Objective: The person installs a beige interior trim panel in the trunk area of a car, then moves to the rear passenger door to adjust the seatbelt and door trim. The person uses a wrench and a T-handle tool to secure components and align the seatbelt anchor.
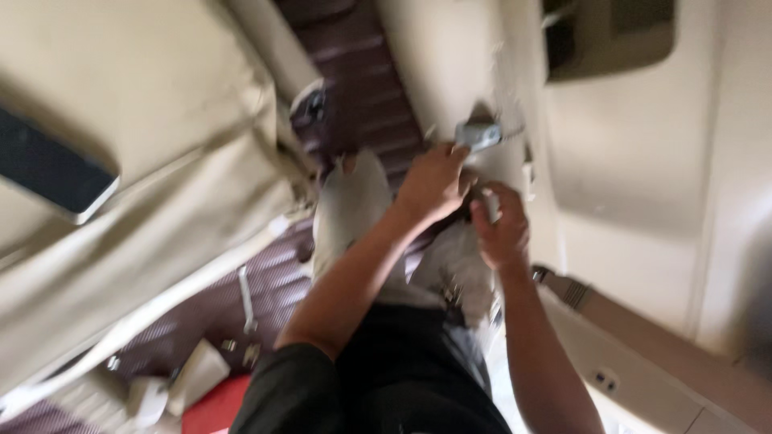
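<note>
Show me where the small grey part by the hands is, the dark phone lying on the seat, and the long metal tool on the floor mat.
grey part point(478, 135), head view, on its middle.
dark phone point(48, 169), head view, on its screen.
metal tool point(246, 299), head view, on its shaft.

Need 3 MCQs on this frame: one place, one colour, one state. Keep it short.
1. Where is the grey plastic part?
A. on the floor mat
B. against the beige trim panel, at the left hand
C. on the seat

2. What colour is the floor mat?
A. maroon
B. green
C. white

3. How are the hands?
A. both hanging free
B. one in a pocket
C. both raised at the panel, right hand below the left

Key: 1 B, the part sits at the left fingertips; 2 A, the ribbed mat is maroon; 3 C, both hands meet at the panel.
</note>
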